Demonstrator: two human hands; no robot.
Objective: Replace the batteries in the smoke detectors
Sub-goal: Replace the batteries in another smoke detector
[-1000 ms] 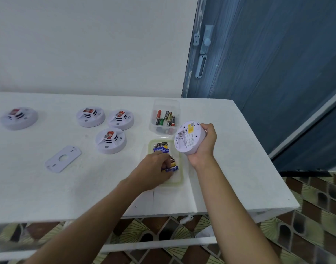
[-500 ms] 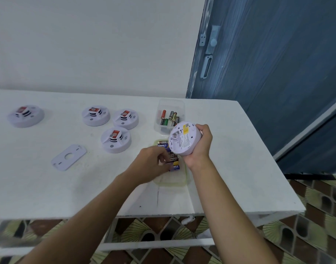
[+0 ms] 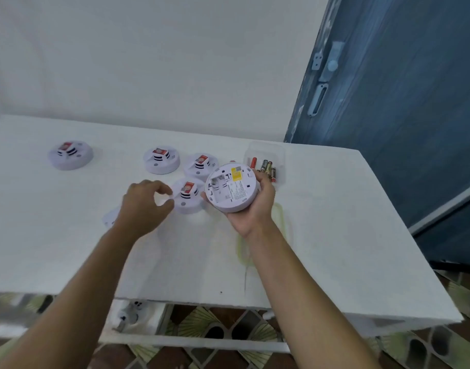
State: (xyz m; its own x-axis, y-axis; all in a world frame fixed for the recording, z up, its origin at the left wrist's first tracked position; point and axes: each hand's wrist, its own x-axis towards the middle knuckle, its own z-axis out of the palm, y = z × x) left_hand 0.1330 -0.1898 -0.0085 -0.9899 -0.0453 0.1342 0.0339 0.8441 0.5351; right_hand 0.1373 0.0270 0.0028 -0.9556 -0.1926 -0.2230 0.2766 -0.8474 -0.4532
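My right hand grips a round white smoke detector above the table, its back turned toward me with a yellow label and an open battery bay. My left hand hovers to its left with curled fingers, thumb and forefinger tips close together; no battery shows in it. Just beyond its fingertips a smoke detector sits on the table, with two more behind and one far left. A clear box holds several batteries. My right wrist hides most of a pale green tray.
A white mounting plate peeks out from under my left hand. The white table ends at a near edge just below my forearms and at a right edge beside a blue door. A patterned floor lies below.
My left hand has left the battery tray and moved left. My right hand has tilted the detector's back further toward me and shifted over the tray. The camera has moved closer.
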